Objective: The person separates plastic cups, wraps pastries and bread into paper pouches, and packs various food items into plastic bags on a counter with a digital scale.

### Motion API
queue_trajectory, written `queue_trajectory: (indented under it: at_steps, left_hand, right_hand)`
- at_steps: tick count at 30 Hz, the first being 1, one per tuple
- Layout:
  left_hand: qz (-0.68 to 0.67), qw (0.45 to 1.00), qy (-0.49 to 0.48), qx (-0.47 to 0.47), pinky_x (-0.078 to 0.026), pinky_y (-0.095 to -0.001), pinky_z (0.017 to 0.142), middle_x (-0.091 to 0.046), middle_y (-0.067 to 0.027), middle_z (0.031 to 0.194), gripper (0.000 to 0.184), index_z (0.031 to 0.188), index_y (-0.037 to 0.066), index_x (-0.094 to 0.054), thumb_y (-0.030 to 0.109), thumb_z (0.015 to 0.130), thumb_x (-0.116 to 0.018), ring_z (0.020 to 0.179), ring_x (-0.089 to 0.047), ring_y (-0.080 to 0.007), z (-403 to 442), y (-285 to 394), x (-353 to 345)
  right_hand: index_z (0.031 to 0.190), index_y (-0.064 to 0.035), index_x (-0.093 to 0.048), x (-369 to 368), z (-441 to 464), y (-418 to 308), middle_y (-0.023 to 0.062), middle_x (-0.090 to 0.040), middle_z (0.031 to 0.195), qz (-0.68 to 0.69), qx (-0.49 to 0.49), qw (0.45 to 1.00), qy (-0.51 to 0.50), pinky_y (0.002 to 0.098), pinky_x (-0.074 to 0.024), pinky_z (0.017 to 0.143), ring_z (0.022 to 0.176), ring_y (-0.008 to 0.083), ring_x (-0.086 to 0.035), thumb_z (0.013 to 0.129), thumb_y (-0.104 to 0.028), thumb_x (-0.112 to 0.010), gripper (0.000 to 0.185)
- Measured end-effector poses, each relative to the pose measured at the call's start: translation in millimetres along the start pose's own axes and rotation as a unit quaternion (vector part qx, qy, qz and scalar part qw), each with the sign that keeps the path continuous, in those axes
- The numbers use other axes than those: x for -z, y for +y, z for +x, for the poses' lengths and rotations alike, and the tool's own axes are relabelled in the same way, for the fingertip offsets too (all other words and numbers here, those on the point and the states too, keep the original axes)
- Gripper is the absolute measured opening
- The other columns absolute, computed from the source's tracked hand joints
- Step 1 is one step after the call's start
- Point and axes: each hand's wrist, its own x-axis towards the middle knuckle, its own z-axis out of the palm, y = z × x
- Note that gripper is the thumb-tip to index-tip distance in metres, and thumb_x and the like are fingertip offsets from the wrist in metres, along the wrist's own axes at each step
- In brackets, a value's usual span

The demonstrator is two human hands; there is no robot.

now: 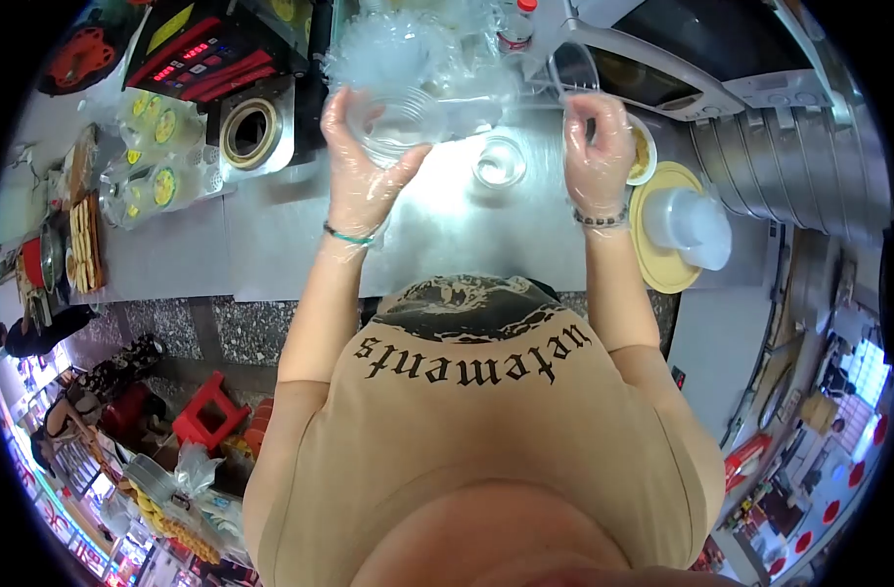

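My left hand (371,168), in a clear plastic glove, is wrapped round a stack of clear plastic cups (398,122) above the steel counter (447,230). A single clear cup (499,162) stands on the counter between my hands. My right hand (600,147), also gloved, pinches the lower edge of a clear round plastic piece (573,68), perhaps a cup or lid. Just right of that hand, a white bowl (643,152) with yellowish contents is partly hidden.
A cup sealing machine (198,59) with red digits is at the upper left, near sealed cups (163,186). Plastic bags (383,49) lie at the back. Microwaves (701,49) stand upper right; a white container (677,220) sits on a yellow lid (667,279).
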Motion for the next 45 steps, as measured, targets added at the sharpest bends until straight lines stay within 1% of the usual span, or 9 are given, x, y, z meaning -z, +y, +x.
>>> queue_trajectory:
  at_steps: [8,14,17,22,30,37,40,43,45]
  left_hand:
    - [-0.042,0.998,-0.019,0.04,-0.041,-0.0381,0.096,-0.039,-0.0125,0.126,0.085,0.129,0.006,-0.031,0.024,0.065,-0.084,0.113,-0.049,-0.025,-6.2,-17.6,3.7]
    - [-0.035,0.999,-0.012,0.015,-0.039,-0.0382,0.099,-0.04,-0.012,0.126,0.085,0.129,0.006,-0.03,0.024,0.065,-0.084,0.114,-0.047,-0.0251,-4.3,-23.2,3.6]
    - [-0.044,0.999,-0.012,0.013,-0.039,-0.0393,0.099,-0.038,-0.0127,0.129,0.085,0.128,0.006,-0.031,0.024,0.065,-0.085,0.115,-0.047,-0.0267,-1.6,-26.1,4.0]
    - [-0.008,1.0,-0.027,-0.007,-0.037,-0.0425,0.103,-0.039,-0.0133,0.133,0.083,0.128,0.009,-0.031,0.029,0.067,-0.083,0.119,-0.046,-0.0279,4.8,-29.4,-2.6]
    - [0.049,0.996,-0.048,-0.059,-0.04,-0.0417,0.098,-0.037,-0.0166,0.129,0.089,0.126,0.004,-0.031,0.021,0.059,-0.087,0.115,-0.047,-0.0288,-14.5,-38.2,-14.1]
    - [0.124,0.989,-0.084,-0.009,-0.042,-0.0385,0.094,-0.041,-0.0168,0.123,0.094,0.129,0.0,-0.032,0.035,0.06,-0.086,0.109,-0.05,-0.0286,-31.8,-44.1,-18.7]
    - [0.177,0.976,-0.102,0.07,-0.044,-0.0378,0.093,-0.042,-0.018,0.124,0.093,0.13,-0.001,-0.032,0.036,0.062,-0.085,0.109,-0.051,-0.0289,-37.7,-45.1,-4.3]
    - [0.203,0.958,-0.155,0.127,-0.045,-0.0371,0.092,-0.042,-0.0204,0.125,0.093,0.131,-0.001,-0.032,0.036,0.063,-0.084,0.111,-0.051,-0.0302,-45.7,-50.5,7.8]
    - [0.174,0.95,-0.224,0.129,-0.044,-0.0377,0.095,-0.044,-0.0225,0.126,0.093,0.131,-0.003,-0.032,0.036,0.063,-0.083,0.115,-0.051,-0.0331,-45.2,-43.7,6.0]
  right_hand:
    - [0.09,-0.0087,-0.059,-28.7,-85.5,55.7,0.0079,-0.058,0.089,-0.057,-0.023,0.984,-0.165,0.0388,-0.0481,0.072,0.085,0.0288,-0.056,0.072,0.001,-0.058,0.02]
    - [0.09,-0.0082,-0.059,-7.0,-81.9,77.6,0.0096,-0.057,0.09,-0.093,-0.044,0.994,-0.043,0.0392,-0.0472,0.073,0.086,0.0289,-0.055,0.071,0.003,-0.057,0.022]
    - [0.092,-0.0075,-0.059,-7.8,-100.9,122.9,0.0097,-0.058,0.094,-0.19,-0.033,0.975,-0.112,0.039,-0.0479,0.074,0.09,0.0287,-0.056,0.07,0.001,-0.06,0.024]
    - [0.094,-0.0071,-0.059,-28.3,-137.8,139.1,0.009,-0.058,0.099,-0.15,-0.066,0.956,-0.242,0.0412,-0.0448,0.087,0.098,0.0301,-0.055,0.07,-0.003,-0.062,0.024]
    - [0.136,-0.0104,-0.037,-37.2,-104.8,67.9,0.0195,-0.039,0.136,-0.19,-0.042,0.945,-0.263,0.0507,-0.0186,0.111,0.129,0.0347,-0.034,0.072,-0.035,-0.072,0.077]
    - [0.143,-0.0097,-0.027,-84.9,-91.7,68.6,0.024,-0.033,0.138,-0.237,-0.044,0.881,-0.407,0.0512,-0.019,0.111,0.13,0.0367,-0.032,0.068,-0.041,-0.076,0.095]
    - [0.143,-0.0135,-0.028,-66.6,-72.7,46.1,0.023,-0.037,0.134,-0.207,-0.038,0.897,-0.39,0.0502,-0.0285,0.106,0.123,0.0378,-0.039,0.067,-0.033,-0.078,0.094]
    - [0.143,-0.014,-0.028,-48.1,-50.6,26.6,0.0209,-0.035,0.132,0.016,-0.104,0.972,-0.211,0.044,-0.038,0.1,0.123,0.0355,-0.039,0.067,-0.028,-0.078,0.092]
    - [0.143,-0.0138,-0.028,-54.0,-56.6,23.8,0.0202,-0.035,0.132,0.139,-0.111,0.943,-0.282,0.0439,-0.0381,0.1,0.124,0.0341,-0.039,0.067,-0.029,-0.078,0.092]
